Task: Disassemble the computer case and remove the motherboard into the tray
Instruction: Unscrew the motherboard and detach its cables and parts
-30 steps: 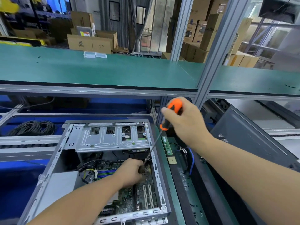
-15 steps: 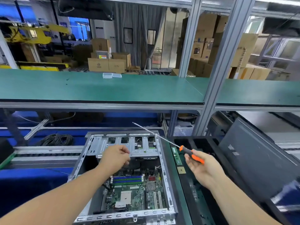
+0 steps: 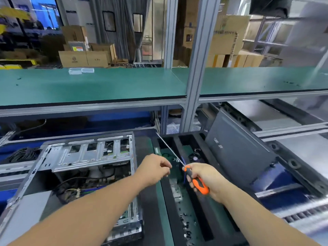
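Note:
The open computer case (image 3: 85, 153) lies on its side at lower left, its metal drive cage on top. My left forearm covers most of the motherboard (image 3: 128, 213); only a green strip shows. My left hand (image 3: 152, 169) hovers past the case's right edge, above the black foam tray (image 3: 205, 221). Its fingertips pinch together on what seems to be a small screw, too small to see clearly. My right hand (image 3: 211, 181) grips the orange-handled screwdriver (image 3: 200, 185) over the tray, with the shaft pointing up and to the left.
Several loose screws (image 3: 184, 224) and small parts lie in the tray's green-floored slots. A grey side panel (image 3: 239, 153) leans at the right. A green shelf (image 3: 88, 84) on an aluminium post (image 3: 195, 68) overhangs the bench. Coiled black cables (image 3: 23, 154) sit far left.
My left hand rose out of the case and moved right to the tray, fingers pinched. My right hand pulled the screwdriver off the board and lowered it over the tray.

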